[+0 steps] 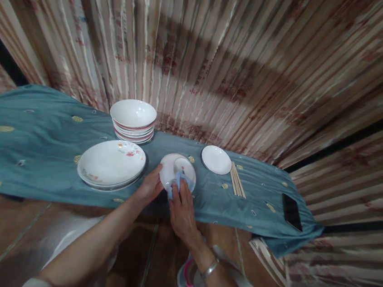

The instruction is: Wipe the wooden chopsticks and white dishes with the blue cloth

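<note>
My left hand (151, 186) grips the left rim of a white dish (167, 170), held over the near part of the table. A raised ring with a small red mark shows on the dish, like the underside of a bowl. In my right hand (182, 202) is a light blue cloth (172, 191), pressed against the lower right of the dish. Beside my left hand lies a stack of large white plates (107, 164) with flower prints. Small white plates (216, 160) rest to the right of the dish, apart from my right hand.
A stack of white bowls (133, 114) with red bands stands behind the large plates. Wooden chopsticks (238, 180) lie right of the small plates. Near the right end of the blue tablecloth (47, 146) is a black phone (291, 211). Pleated curtains (200, 62) hang behind.
</note>
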Available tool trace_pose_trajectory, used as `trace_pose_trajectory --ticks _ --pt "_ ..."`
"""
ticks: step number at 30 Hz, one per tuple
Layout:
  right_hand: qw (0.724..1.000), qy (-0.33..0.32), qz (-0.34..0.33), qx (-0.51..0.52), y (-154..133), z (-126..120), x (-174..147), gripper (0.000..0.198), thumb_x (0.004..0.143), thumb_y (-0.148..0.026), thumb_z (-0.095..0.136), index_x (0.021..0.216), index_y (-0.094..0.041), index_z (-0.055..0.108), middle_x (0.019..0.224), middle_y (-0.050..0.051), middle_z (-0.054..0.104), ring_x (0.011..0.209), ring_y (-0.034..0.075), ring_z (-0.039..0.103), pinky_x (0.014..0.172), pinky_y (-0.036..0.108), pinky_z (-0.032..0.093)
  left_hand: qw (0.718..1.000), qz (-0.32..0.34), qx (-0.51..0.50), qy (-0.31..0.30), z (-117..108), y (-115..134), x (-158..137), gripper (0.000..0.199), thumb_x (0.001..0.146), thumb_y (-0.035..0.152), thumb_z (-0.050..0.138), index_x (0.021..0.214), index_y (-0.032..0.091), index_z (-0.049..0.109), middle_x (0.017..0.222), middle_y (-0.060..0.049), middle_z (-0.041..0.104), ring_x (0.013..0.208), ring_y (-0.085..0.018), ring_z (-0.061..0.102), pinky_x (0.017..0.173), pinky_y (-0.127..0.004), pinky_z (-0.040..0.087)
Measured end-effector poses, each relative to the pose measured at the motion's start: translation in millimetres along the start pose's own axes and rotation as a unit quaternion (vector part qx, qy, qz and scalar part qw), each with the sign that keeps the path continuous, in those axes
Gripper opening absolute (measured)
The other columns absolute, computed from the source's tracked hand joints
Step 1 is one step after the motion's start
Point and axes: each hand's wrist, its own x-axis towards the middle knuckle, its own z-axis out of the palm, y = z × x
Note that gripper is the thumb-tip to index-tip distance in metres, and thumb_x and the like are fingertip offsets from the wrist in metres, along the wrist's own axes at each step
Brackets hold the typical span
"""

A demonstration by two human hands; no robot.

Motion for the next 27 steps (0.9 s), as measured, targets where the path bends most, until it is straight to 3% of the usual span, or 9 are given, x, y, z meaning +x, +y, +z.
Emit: trace_pose_trajectory --ticks 8,12,17,21,27 --pt "1.000 0.001 -0.029 -0.003 -7.7 -15.6 22.0 0.054 0.090 -0.015 0.041 0.143 -0.019 0.033 0.152 0.013 0.023 0.142 0.027 0.013 0.110 0.051 0.028 0.999 0.007 0.023 -0.033 5.6 -7.9 -13.5 0.024 0.082 0.028 0.058 0.092 0.008 0.067 0.091 -0.010 0.072 0.097 -0.022 0.064 0.089 -0.031 0.048" --pt "1.000 0.015 -0.008 -0.001 -4.2 -30.5 30.9 0.053 0.093 -0.025 0.040 0.145 -0.020 0.028 0.154 0.011 0.017 0.143 0.027 0.011 0.111 0.052 0.025 0.997 0.022 0.047 -0.061 9.1 -13.9 -23.9 0.021 0.080 0.032 0.060 0.089 0.014 0.068 0.092 -0.007 0.072 0.101 -0.022 0.062 0.086 -0.029 0.048" --pt "0.996 0.063 0.045 0.033 9.6 -46.1 36.6 0.054 0.095 -0.030 0.032 0.147 -0.021 0.020 0.156 0.008 0.011 0.143 0.026 0.011 0.113 0.050 0.022 0.987 0.002 0.108 -0.123 14.1 -18.0 -34.7 0.036 0.069 0.036 0.071 0.097 0.014 0.068 0.091 -0.008 0.071 0.088 -0.024 0.064 0.068 -0.028 0.049" --pt "0.990 0.088 0.085 0.070 15.4 -52.5 37.2 0.053 0.096 -0.030 0.028 0.147 -0.020 0.018 0.155 0.008 0.013 0.142 0.023 0.016 0.114 0.048 0.025 0.973 0.021 0.156 -0.170 16.0 -17.4 -38.9 0.048 0.067 0.032 0.072 0.112 0.016 0.065 0.101 -0.007 0.070 0.085 -0.022 0.063 0.066 -0.026 0.048" --pt "0.994 0.074 0.002 0.079 3.5 -56.6 38.4 0.049 0.095 -0.029 0.032 0.144 -0.023 0.028 0.154 0.006 0.018 0.142 0.024 0.017 0.113 0.050 0.025 0.957 0.050 0.198 -0.205 13.9 -14.4 -42.6 0.060 0.072 0.030 0.067 0.130 0.025 0.053 0.126 -0.005 0.061 0.106 -0.027 0.058 0.080 -0.033 0.049"
